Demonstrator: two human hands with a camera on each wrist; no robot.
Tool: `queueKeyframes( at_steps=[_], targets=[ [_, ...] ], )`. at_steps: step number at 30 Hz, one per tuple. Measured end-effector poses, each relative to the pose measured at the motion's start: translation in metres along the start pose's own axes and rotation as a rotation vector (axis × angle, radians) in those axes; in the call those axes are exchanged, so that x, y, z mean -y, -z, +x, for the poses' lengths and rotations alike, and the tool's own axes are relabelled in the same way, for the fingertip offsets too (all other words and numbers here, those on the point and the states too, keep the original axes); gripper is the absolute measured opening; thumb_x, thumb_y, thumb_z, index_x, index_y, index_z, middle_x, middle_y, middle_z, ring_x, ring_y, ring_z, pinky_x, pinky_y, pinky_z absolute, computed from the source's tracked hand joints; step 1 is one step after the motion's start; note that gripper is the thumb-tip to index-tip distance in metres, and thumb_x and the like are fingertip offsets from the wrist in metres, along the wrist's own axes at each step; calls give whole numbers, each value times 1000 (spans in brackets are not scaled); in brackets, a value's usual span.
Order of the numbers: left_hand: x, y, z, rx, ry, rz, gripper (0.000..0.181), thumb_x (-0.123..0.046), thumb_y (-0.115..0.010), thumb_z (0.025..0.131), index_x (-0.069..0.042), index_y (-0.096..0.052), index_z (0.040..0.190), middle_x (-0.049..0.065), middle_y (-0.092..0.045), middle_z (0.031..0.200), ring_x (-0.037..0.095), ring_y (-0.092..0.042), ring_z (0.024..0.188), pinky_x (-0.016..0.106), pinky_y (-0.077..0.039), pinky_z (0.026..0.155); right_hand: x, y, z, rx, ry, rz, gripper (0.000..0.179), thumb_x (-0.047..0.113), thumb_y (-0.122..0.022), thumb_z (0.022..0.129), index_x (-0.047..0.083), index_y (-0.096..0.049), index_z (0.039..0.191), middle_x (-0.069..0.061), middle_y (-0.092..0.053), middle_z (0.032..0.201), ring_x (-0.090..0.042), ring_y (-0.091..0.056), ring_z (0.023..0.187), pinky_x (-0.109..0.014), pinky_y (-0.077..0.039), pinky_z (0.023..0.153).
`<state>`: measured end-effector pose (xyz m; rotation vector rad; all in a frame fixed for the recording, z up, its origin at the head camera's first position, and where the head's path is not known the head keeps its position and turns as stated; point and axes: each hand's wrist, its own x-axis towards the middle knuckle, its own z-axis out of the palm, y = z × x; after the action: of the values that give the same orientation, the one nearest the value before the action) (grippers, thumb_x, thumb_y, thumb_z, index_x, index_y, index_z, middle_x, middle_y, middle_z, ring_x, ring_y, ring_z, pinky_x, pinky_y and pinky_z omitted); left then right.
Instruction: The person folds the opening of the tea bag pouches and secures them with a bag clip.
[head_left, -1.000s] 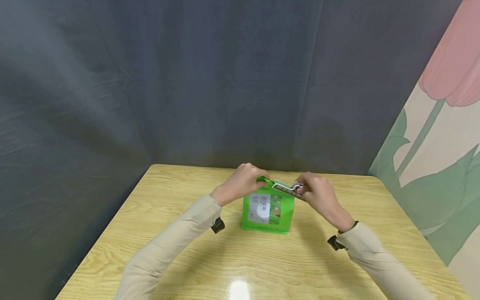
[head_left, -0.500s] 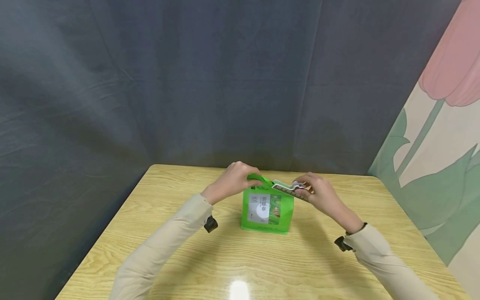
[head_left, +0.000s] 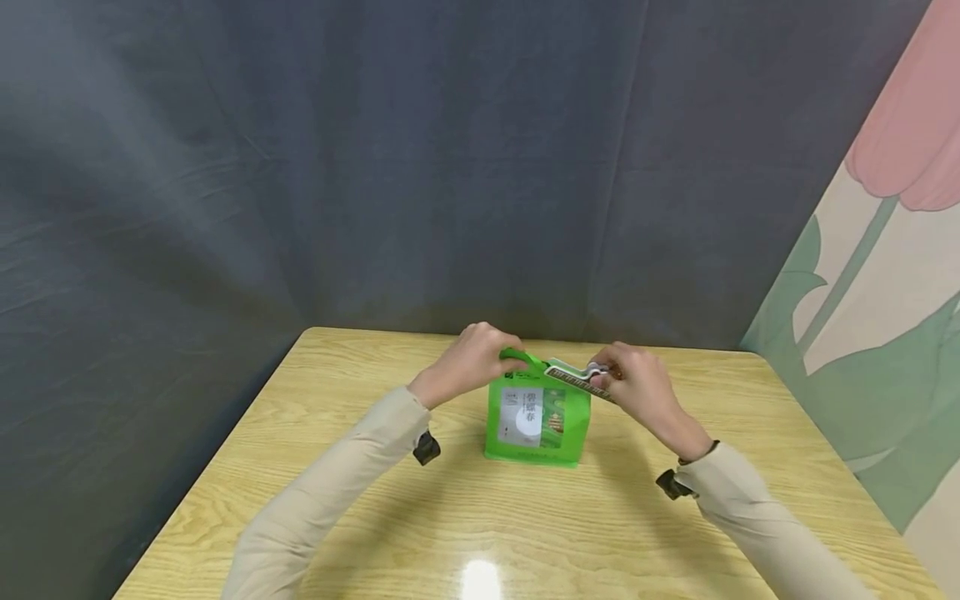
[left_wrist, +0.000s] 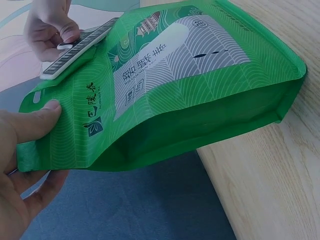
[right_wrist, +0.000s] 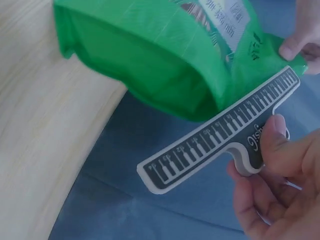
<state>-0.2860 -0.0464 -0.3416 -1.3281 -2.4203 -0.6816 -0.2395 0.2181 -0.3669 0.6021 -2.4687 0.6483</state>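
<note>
A green tea bag (head_left: 536, 417) with a grey label stands upright on the wooden table. My left hand (head_left: 474, 360) pinches its top edge at the left corner, thumb on the printed side in the left wrist view. At the bag's top right is a long clip (right_wrist: 220, 135) with a piano-key pattern and white edges. My right hand (head_left: 637, 387) pinches the clip's handle between thumb and fingers. In the left wrist view the clip lies across the top of the bag (left_wrist: 190, 65), over its right part. How far its jaws close on the bag I cannot tell.
The wooden table (head_left: 480, 508) runs out on all sides of the bag. A dark cloth (head_left: 450, 167) hangs behind and to the left. On the right stands a wall (head_left: 900, 333) painted with a pink tulip.
My left hand has shifted a little to the left along the bag's top, showing more of the green edge. My right hand has stayed on the clip, with small wrist movements.
</note>
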Motion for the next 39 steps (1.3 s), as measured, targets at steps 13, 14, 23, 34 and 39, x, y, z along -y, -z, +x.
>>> queueKeyframes(
  at_steps=[13, 14, 23, 34, 39],
  targets=[
    [6, 3, -10, -47, 9, -40, 14, -14, -79, 85, -6, -77, 97, 4, -75, 88, 2, -58, 56, 16, -44, 55, 7, 3, 4, 85, 3, 63, 11, 4, -82, 80, 6, -74, 87, -3, -66, 83, -14, -58, 67, -32, -47, 58],
    [7, 4, -12, -59, 17, -41, 14, -15, -80, 85, -6, -77, 96, 4, -75, 86, 1, -55, 53, 16, -42, 53, 7, 3, 4, 88, 4, 73, 12, 4, -82, 80, 6, -74, 88, -4, -66, 84, -15, -59, 68, -32, -48, 59],
    [6, 2, -14, -87, 40, -67, 13, -14, -78, 86, -3, -77, 93, 6, -75, 85, -1, -48, 47, 16, -38, 48, 9, -1, 2, 14, -15, 33, 11, -2, -80, 79, 4, -74, 85, -3, -62, 76, -14, -48, 61, -30, -38, 54],
    [10, 0, -16, -98, 35, -59, 15, -16, -78, 87, -4, -77, 96, 5, -75, 87, 0, -46, 47, 17, -39, 50, 16, -4, 12, -14, 11, 17, 12, 2, -83, 77, 4, -74, 84, -3, -63, 75, -15, -54, 61, -32, -42, 53],
    [13, 4, -21, -95, 48, -86, 16, -17, -77, 88, -6, -77, 99, 3, -75, 88, 0, -53, 53, 16, -45, 55, 16, -3, 11, 15, 14, 71, 15, 4, -84, 77, 3, -74, 89, -5, -66, 82, -16, -62, 67, -32, -49, 57]
  ],
)
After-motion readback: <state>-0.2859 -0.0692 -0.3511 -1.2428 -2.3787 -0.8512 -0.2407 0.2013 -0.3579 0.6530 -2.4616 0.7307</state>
